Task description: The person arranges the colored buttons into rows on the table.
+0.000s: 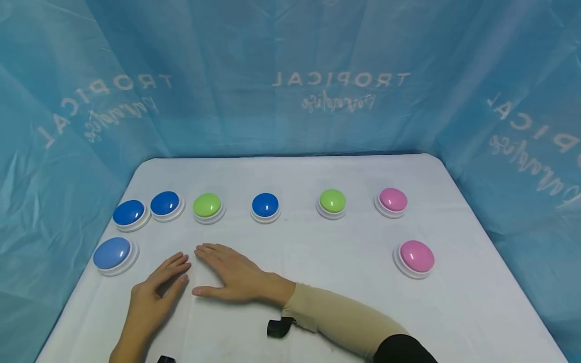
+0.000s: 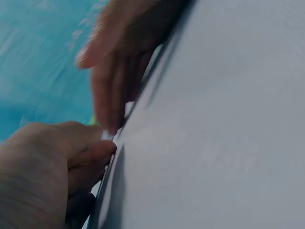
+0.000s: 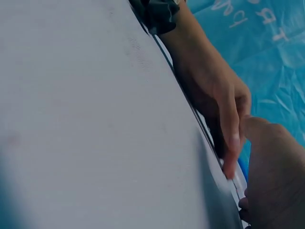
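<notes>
My left hand (image 1: 156,292) is low over the white table, fingers relaxed and spread from the thumb, with nothing in it. To its left sits a blue dome button (image 1: 112,253) on a white round base, the closest button to it. My right hand (image 1: 236,275) reaches leftward across the table, palm down, fingers straight and bare of any object. Its fingertips lie a short gap from those of the left hand. Beyond them stands a green dome button (image 1: 207,205). Both wrist views show the left hand (image 2: 52,167) and the right hand (image 3: 276,176) near each other.
Along the far side stand two blue buttons (image 1: 129,213) at left, a blue button (image 1: 265,205) in the middle, a green button (image 1: 333,201) and a pink button (image 1: 393,200). Another pink button (image 1: 416,256) sits nearer at right. Blue printed curtains (image 1: 290,126) surround the table.
</notes>
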Demonstrator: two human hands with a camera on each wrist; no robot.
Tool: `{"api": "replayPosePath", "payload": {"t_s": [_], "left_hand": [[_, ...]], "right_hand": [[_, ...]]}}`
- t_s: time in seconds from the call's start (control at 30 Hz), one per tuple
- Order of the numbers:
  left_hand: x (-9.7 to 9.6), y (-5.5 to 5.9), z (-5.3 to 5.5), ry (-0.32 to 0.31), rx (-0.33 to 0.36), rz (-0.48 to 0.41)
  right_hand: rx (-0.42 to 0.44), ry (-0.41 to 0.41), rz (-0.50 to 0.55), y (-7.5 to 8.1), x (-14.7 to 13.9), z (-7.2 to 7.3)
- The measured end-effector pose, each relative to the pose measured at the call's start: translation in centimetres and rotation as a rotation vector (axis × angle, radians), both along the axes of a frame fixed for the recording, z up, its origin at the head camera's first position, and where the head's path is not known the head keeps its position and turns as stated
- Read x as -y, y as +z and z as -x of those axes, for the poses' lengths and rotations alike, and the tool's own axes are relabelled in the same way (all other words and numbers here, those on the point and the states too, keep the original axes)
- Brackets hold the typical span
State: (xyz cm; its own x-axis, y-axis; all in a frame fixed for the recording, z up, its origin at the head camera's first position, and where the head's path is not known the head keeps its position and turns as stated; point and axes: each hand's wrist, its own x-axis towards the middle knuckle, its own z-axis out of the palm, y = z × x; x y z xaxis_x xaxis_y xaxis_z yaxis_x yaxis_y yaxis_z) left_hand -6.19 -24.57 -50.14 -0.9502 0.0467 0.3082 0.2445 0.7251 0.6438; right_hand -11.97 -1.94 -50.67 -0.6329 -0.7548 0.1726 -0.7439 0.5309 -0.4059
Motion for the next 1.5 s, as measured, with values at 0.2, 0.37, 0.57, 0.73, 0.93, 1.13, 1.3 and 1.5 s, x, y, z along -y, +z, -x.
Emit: {"api": "replayPosePath", "payload": {"t_s": [0.2, 0.37, 0.57, 0.73, 0.93, 1.13, 1.3, 1.5], "left_hand": [[2.6, 0.7, -0.7, 0.388, 0.036, -0.101], [5.1, 0.9, -1.0, 0.742, 0.112, -0.163], [7.0, 1.5, -1.4, 0.868, 0.132, -0.13], [7.1, 1.7, -1.6, 0.836, 0.068, -0.092], [7.0, 1.2, -0.5, 0.721, 0.049, -0.088], [7.6, 0.6, 2.0, 0.593, 0.112, -0.13], [7.5, 0.2, 3.1, 0.561, 0.106, -0.169], [7.0, 0.2, 3.5, 0.557, 0.095, -0.145]], "right_hand": [[0.017, 0.014, -0.019, 0.5, 1.2, 0.1], [0.044, 0.027, -0.045, 0.6, 2.2, 0.1], [0.047, 0.038, -0.065, 0.7, 3.1, 0.0], [0.015, 0.049, -0.104, 0.6, 5.3, 0.3], [-0.035, 0.029, -0.195, 0.6, 9.1, 1.9], [-0.102, -0.014, -0.286, 0.5, 11.5, 4.0], [-0.159, -0.001, -0.373, 0.2, 11.8, 5.1], [-0.162, 0.002, -0.364, -0.2, 11.1, 5.2]]}}
